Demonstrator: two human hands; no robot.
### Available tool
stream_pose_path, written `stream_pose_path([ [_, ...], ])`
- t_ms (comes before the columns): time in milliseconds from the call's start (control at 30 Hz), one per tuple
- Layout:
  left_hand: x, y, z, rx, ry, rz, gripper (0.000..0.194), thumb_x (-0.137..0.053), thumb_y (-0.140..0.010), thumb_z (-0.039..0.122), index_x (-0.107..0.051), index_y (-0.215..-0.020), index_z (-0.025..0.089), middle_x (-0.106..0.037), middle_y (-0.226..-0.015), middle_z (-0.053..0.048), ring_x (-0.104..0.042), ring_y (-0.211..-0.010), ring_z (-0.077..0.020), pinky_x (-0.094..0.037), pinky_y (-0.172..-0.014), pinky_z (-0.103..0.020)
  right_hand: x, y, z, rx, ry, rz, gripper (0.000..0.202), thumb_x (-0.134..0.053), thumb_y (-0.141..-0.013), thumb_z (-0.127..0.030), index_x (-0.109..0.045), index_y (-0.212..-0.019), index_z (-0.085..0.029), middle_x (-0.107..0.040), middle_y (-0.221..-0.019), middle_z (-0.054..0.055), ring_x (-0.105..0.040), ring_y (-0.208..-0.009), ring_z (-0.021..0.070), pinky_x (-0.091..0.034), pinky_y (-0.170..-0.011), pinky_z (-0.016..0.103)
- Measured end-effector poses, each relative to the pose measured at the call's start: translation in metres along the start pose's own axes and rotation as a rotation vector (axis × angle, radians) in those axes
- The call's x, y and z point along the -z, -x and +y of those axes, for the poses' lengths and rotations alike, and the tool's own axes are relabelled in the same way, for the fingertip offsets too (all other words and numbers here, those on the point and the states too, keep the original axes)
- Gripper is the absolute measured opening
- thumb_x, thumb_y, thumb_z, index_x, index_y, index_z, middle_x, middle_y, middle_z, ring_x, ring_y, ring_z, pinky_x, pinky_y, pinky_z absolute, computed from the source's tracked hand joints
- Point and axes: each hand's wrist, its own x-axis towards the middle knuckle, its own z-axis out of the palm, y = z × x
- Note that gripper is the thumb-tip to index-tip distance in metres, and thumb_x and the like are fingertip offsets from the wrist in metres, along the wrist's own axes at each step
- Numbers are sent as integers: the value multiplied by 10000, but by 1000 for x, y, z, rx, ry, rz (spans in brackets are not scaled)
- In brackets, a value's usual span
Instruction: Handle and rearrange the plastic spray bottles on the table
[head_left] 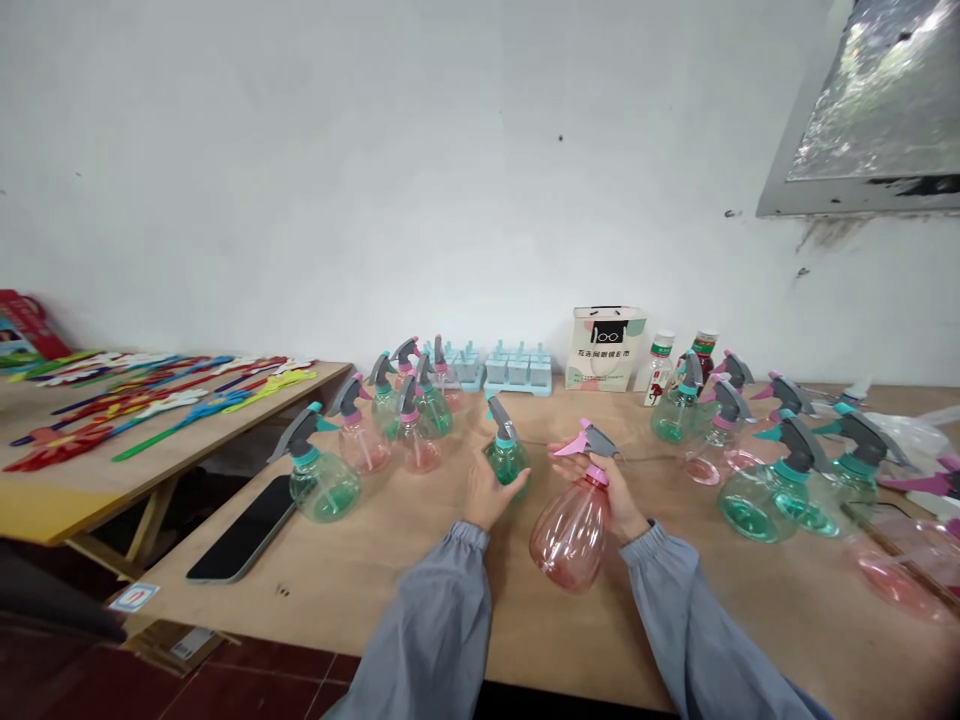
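Near the middle of the table, my left hand (493, 489) is closed round the lower part of a green spray bottle (510, 457) with a grey and teal trigger head. My right hand (616, 495) grips a pink spray bottle (571, 532) by its neck, under the pink and grey head; this bottle is tilted, its round base toward me. Several green and pink spray bottles (325, 487) stand to the left of my hands. More spray bottles (757, 497) stand on the right side of the table.
A black phone (246, 532) lies at the left edge. Along the wall are light-blue moulds (517, 370), a paper bag (606, 350) and small bottles (660, 368). Colourful flower-like crafts (187, 400) cover another table (169, 455) at the left.
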Motion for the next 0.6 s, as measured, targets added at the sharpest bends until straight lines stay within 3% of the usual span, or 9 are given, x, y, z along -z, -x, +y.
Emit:
stream_pose_path([
  [233, 4, -2, 1, 22, 14, -59, 722, -761, -718, 459, -408, -1275, 164, -617, -1205, -154, -634, -1163, -310, -503, -987, -478, -7, 7, -4, 91, 25, 68, 193, -644, -695, -424, -639, -741, -236, -747, -802, 47, -709, -809, 244, -603, -716, 367],
  [433, 3, -1, -1, 23, 24, -72, 722, -744, -739, 462, -390, -1293, 164, -608, -1222, -159, -622, -1179, -308, -492, -996, -471, -10, 9, -3, 27, 37, 82, 267, -674, -659, -441, -667, -838, -243, -747, -841, 42, -700, -864, 254, -589, -694, 349],
  [600, 2, -1, -2, 27, 33, -82, 736, -733, -747, 476, -375, -1307, 162, -599, -1234, -162, -609, -1193, -312, -477, -1014, -480, -10, 10, -4, 77, 35, 62, 196, -649, -711, -432, -658, -740, -239, -728, -753, 36, -649, -646, 195, -553, -611, 323],
])
